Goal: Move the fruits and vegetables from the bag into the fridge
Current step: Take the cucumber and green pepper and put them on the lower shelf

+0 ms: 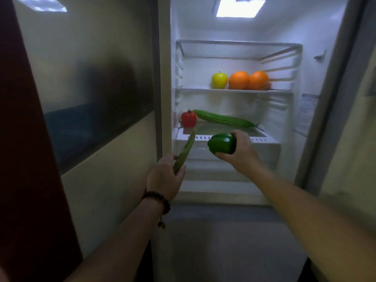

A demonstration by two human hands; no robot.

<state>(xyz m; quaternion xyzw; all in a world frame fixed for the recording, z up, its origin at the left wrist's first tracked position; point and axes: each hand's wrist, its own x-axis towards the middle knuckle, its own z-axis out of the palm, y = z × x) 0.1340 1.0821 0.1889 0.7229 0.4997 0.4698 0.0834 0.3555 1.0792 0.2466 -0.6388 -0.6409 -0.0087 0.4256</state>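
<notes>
The fridge [317,82] stands open in front of me. My left hand [165,178] grips the lower end of a long pale green cucumber [186,150] that points up toward the lower shelf. My right hand [240,148] holds a dark green bell pepper [221,143] in front of the drawer [264,147]. On the upper shelf sit a yellow apple [219,80] and two oranges [238,80] [258,79]. On the lower shelf lie a red bell pepper [188,118] and a long bumpy green gourd [223,118]. The bag is out of view.
A wall with a dark glass panel [91,88] stands left of the fridge. A dark red door edge [18,159] fills the far left. The fridge door's edge [333,98] lies at the right. The fridge's closed lower compartment [223,241] is below my arms.
</notes>
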